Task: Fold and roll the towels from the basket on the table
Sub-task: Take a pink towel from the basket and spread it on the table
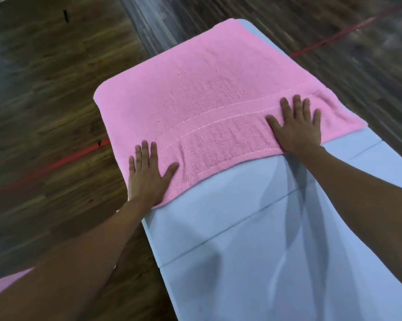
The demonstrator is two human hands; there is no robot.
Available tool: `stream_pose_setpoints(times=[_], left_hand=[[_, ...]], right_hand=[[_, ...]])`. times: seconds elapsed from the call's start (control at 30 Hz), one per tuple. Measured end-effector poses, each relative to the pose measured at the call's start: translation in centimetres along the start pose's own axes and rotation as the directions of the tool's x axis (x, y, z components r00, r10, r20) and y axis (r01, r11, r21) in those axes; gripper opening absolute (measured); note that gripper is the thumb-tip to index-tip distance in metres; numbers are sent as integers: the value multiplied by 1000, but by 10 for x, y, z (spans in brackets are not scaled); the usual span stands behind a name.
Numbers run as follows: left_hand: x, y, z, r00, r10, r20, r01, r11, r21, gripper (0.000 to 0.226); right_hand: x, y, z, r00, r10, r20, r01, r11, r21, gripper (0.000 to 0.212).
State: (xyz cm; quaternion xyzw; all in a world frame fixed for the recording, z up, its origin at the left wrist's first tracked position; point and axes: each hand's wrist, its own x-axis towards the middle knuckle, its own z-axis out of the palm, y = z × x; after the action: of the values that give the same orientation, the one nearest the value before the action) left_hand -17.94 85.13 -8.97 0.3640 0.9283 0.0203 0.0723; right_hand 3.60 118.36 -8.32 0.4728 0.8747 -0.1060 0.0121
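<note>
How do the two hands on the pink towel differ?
The left hand lies on the near left corner of the pink towel, at the table edge; the right hand lies farther off, toward its right side. Left hand fingers lie close together; right hand fingers spread wider. Both press flat.

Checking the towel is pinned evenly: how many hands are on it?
2. The left hand presses flat on the near left corner of the pink towel, by the table edge; the right hand presses near its near right corner.
</note>
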Motion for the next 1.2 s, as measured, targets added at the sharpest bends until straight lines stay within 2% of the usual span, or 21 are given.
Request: stream_pose_setpoints(times=[0.1, 0.33, 0.6, 0.9, 1.2], left_hand=[[-63, 25, 5, 1000, -16, 19, 16, 1000, -4, 90], [-253, 110, 38, 999, -7, 36, 10, 998, -70, 92], [-439, 185, 64, 999, -10, 44, 13, 997, -72, 90], [-558, 232, 87, 999, -37, 23, 38, 997, -66, 89], [-616, 252, 99, 999, -41, -9, 40, 997, -71, 86]], right_hand=[[-43, 37, -7, 999, -32, 12, 32, 999, 2, 76], [-200, 167, -11, 1000, -7, -7, 7, 1000, 5, 73], [-354, 278, -11, 1000, 14, 8, -14, 1000, 11, 74], [-466, 362, -8, 999, -17, 31, 17, 999, 27, 76], [-510, 392, -6, 999, -41, 19, 40, 999, 17, 75]])
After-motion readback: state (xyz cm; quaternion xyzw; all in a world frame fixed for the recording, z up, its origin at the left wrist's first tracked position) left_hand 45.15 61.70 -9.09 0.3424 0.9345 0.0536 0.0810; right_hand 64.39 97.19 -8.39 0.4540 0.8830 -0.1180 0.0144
